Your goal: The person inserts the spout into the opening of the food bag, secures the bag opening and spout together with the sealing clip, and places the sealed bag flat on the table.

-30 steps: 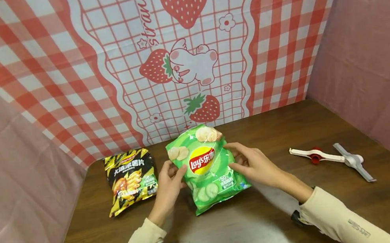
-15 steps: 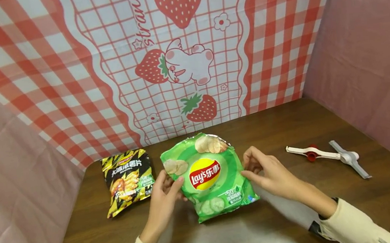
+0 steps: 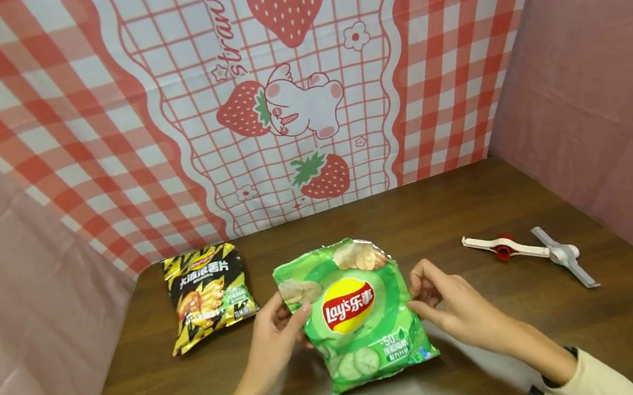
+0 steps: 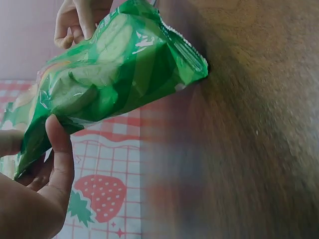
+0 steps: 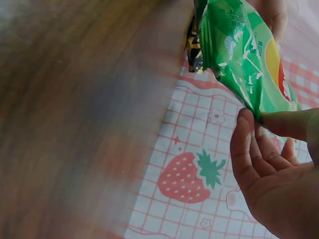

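Note:
A green Lay's potato chip bag (image 3: 348, 307) is held between both hands over the table, its yellow and red logo facing up. On its left side, the left hand (image 3: 273, 340) pinches it, thumb on the front and fingers behind. The right hand (image 3: 458, 305) pinches the right edge between thumb and fingertips. Silvery foil shows along the bag's top right edge. In the left wrist view the bag (image 4: 119, 69) looks puffed out, its crimped bottom close to the tabletop. From the right wrist view, the right hand's (image 5: 274, 174) fingertips meet the thumb at the bag's edge.
A black and yellow chip bag (image 3: 207, 292) lies at the left on the brown wooden table (image 3: 428, 214). To the right lie a white strip with a red knob (image 3: 504, 250) and a grey strip (image 3: 566, 255). A strawberry-print cloth (image 3: 308, 115) hangs behind.
Both hands have brought the green chip bag nearer the person and slightly right. The right hand's grip has slid out to the bag's edge. The head view has shifted slightly.

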A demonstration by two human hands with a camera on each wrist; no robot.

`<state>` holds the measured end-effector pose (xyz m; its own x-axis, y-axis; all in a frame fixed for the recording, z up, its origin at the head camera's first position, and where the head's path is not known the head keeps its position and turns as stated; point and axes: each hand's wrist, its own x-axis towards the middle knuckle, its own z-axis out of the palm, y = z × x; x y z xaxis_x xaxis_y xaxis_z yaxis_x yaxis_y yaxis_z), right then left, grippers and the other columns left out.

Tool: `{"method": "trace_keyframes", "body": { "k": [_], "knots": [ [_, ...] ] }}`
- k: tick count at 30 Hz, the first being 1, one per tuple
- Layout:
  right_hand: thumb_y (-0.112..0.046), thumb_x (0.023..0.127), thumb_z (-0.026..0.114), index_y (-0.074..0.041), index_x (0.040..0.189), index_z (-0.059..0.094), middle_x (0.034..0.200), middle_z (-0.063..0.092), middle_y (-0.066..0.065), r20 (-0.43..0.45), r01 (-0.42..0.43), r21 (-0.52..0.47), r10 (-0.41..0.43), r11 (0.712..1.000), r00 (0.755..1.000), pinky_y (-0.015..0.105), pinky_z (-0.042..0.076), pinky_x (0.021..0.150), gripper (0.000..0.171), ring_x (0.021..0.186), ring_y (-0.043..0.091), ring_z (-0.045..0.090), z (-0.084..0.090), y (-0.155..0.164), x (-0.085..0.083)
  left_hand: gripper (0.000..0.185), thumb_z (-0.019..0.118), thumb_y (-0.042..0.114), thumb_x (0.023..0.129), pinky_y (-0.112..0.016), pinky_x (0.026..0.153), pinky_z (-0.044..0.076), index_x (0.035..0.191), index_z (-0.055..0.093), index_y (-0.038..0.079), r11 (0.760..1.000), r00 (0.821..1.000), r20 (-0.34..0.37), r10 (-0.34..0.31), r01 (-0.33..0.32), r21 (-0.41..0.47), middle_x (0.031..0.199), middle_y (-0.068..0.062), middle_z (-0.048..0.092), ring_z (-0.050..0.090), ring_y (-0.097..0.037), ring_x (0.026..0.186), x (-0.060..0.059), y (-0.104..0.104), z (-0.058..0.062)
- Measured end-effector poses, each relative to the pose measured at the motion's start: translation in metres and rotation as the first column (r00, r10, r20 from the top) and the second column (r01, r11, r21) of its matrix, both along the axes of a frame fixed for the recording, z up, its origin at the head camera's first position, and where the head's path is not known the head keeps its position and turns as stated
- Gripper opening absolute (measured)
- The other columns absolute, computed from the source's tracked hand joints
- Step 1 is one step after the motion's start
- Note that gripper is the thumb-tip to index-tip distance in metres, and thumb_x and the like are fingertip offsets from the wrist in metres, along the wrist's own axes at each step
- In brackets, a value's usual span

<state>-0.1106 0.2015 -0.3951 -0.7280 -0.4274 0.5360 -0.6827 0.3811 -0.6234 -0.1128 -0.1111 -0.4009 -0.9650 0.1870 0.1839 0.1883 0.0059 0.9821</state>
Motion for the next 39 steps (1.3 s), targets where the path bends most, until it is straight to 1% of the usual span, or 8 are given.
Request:
{"method": "trace_keyframes", "body": {
  "k": [6, 10, 13, 19, 26, 29, 35, 39],
  "knots": [
    [0.004, 0.085, 0.074, -0.013, 0.094, 0.048, 0.08, 0.054, -0.01, 0.067, -0.011, 0.037, 0.009, 0.999, 0.998, 0.022, 0.05, 0.055, 0.033, 0.067, 0.003, 0.056, -0.009, 0.004, 0.002, 0.034, 0.066, 0.013, 0.096, -0.041, 0.053, 0.057, 0.126, 0.059, -0.001, 0.997, 0.998, 0.056, -0.014, 0.019, -0.073, 0.094, -0.022, 0.069, 0.066, -0.021, 0.063, -0.005, 0.005, -0.003],
    [0.004, 0.086, 0.072, -0.016, 0.09, 0.049, 0.078, 0.054, -0.011, 0.063, -0.047, 0.086, 0.042, 0.995, 0.997, 0.022, 0.051, 0.058, 0.031, 0.069, 0.001, 0.056, -0.014, 0.003, 0.001, 0.037, 0.067, 0.015, 0.095, -0.043, 0.052, 0.057, 0.127, 0.059, -0.002, 0.992, 0.996, 0.083, -0.007, 0.017, -0.121, 0.09, -0.02, 0.07, 0.066, -0.022, 0.059, -0.008, 0.004, -0.006],
    [0.006, 0.086, 0.071, -0.017, 0.09, 0.051, 0.08, 0.057, -0.01, 0.07, -0.07, 0.111, 0.062, 0.991, 0.996, 0.022, 0.052, 0.062, 0.031, 0.072, 0.002, 0.059, -0.015, 0.004, 0.001, 0.038, 0.068, 0.016, 0.095, -0.044, 0.052, 0.057, 0.126, 0.059, -0.003, 0.989, 0.994, 0.104, -0.021, 0.036, -0.143, 0.088, -0.02, 0.07, 0.065, -0.024, 0.055, -0.01, 0.004, -0.009],
    [0.007, 0.089, 0.067, -0.016, 0.092, 0.056, 0.085, 0.062, -0.008, 0.155, -0.097, 0.141, 0.075, 0.985, 0.985, 0.023, 0.055, 0.065, 0.025, 0.077, 0.005, 0.063, -0.018, 0.008, -0.001, 0.035, 0.066, 0.021, 0.097, -0.044, 0.052, 0.057, 0.122, 0.06, -0.003, 0.98, 0.992, 0.116, -0.054, 0.075, -0.185, 0.082, -0.016, 0.069, 0.066, -0.028, 0.054, -0.017, 0.008, -0.015],
    [0.007, 0.09, 0.065, -0.015, 0.093, 0.061, 0.085, 0.065, -0.007, 0.256, -0.143, 0.15, 0.102, 0.978, 0.961, 0.024, 0.055, 0.062, 0.022, 0.073, 0.007, 0.063, -0.025, 0.011, -0.005, 0.035, 0.065, 0.024, 0.098, -0.042, 0.052, 0.057, 0.117, 0.059, -0.005, 0.971, 0.989, 0.14, -0.053, 0.083, -0.224, 0.071, -0.011, 0.065, 0.066, -0.03, 0.053, -0.019, 0.011, -0.023],
    [0.006, 0.091, 0.064, -0.014, 0.094, 0.062, 0.085, 0.066, -0.007, 0.264, -0.154, 0.156, 0.109, 0.976, 0.958, 0.024, 0.055, 0.061, 0.021, 0.071, 0.007, 0.063, -0.026, 0.011, -0.007, 0.037, 0.064, 0.025, 0.099, -0.042, 0.051, 0.057, 0.118, 0.058, -0.006, 0.971, 0.985, 0.162, -0.054, 0.089, -0.22, 0.07, -0.011, 0.065, 0.066, -0.031, 0.054, -0.021, 0.01, -0.026],
    [0.003, 0.091, 0.067, -0.017, 0.093, 0.064, 0.085, 0.066, -0.009, 0.222, -0.116, 0.198, 0.07, 0.973, 0.972, 0.024, 0.054, 0.065, 0.02, 0.074, 0.005, 0.063, -0.024, 0.016, -0.008, 0.041, 0.06, 0.029, 0.101, -0.044, 0.054, 0.058, 0.119, 0.053, -0.008, 0.971, 0.977, 0.201, -0.075, 0.118, -0.207, 0.072, -0.011, 0.066, 0.067, -0.025, 0.058, -0.027, 0.011, -0.03],
    [-0.002, 0.092, 0.067, -0.015, 0.094, 0.066, 0.083, 0.068, -0.004, 0.276, -0.124, 0.163, 0.075, 0.979, 0.958, 0.026, 0.054, 0.063, 0.014, 0.071, 0.008, 0.064, -0.019, 0.023, -0.008, 0.043, 0.059, 0.028, 0.102, -0.042, 0.054, 0.058, 0.119, 0.052, -0.011, 0.96, 0.979, 0.188, -0.073, 0.12, -0.253, 0.073, -0.011, 0.066, 0.067, -0.027, 0.058, -0.029, 0.01, -0.03]
  ]
}}
